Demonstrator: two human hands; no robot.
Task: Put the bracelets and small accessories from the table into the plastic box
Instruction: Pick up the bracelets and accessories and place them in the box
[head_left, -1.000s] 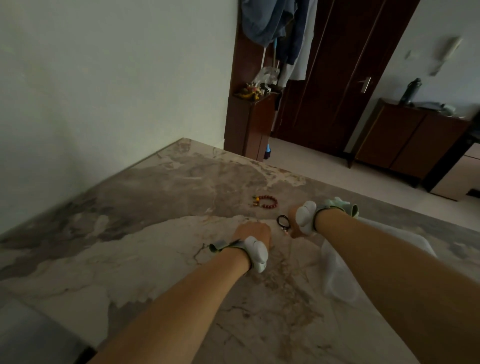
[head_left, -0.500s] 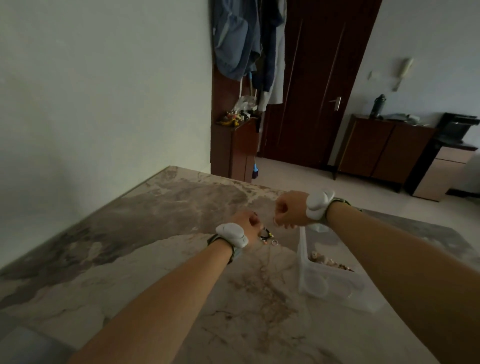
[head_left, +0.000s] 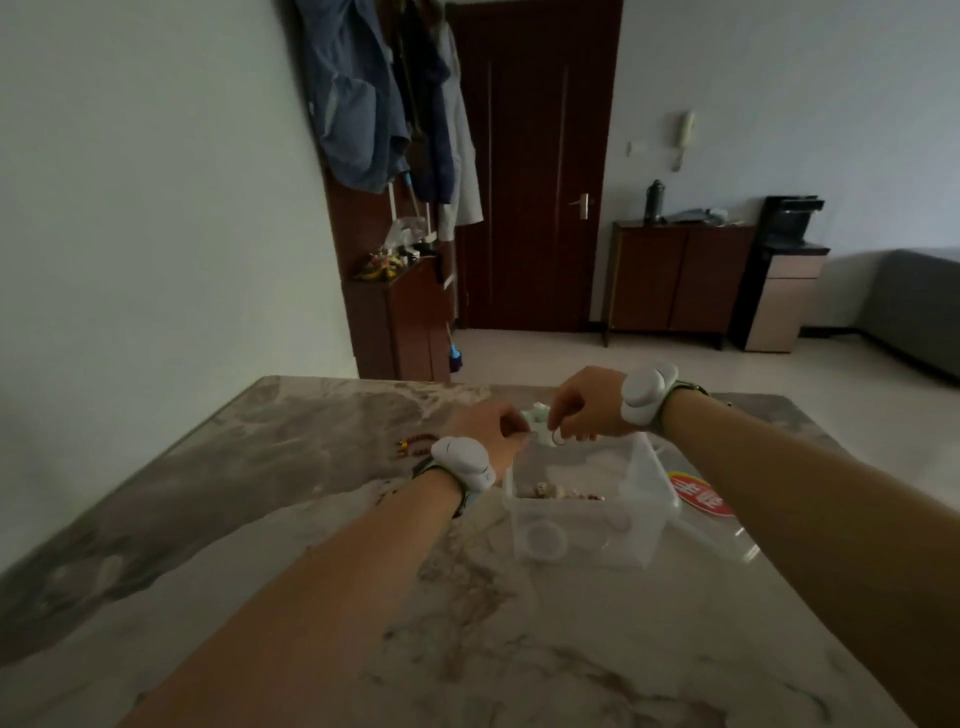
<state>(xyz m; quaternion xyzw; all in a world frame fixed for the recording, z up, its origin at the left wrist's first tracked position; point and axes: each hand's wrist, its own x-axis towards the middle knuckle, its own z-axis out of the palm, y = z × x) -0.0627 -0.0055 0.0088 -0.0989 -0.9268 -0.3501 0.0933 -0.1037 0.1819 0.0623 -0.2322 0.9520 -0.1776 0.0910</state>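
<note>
A clear plastic box stands on the marble table, with a few beads and small pieces on its bottom. Both hands hover over the box's far left corner. My left hand has its fingers pinched together, and what they grip is hidden. My right hand pinches a small ring that dangles above the box. A pale green-white piece shows between the two hands. A red bead bracelet lies on the table left of my left wrist.
A clear lid with a red and white label lies right of the box. The wall runs along the table's left edge. Beyond the far edge are the floor, a dark cabinet and a door.
Both hands have risen from the table top and moved right, carrying a black hair tie and a ring over the box. The view has tilted so the box is fully visible.
</note>
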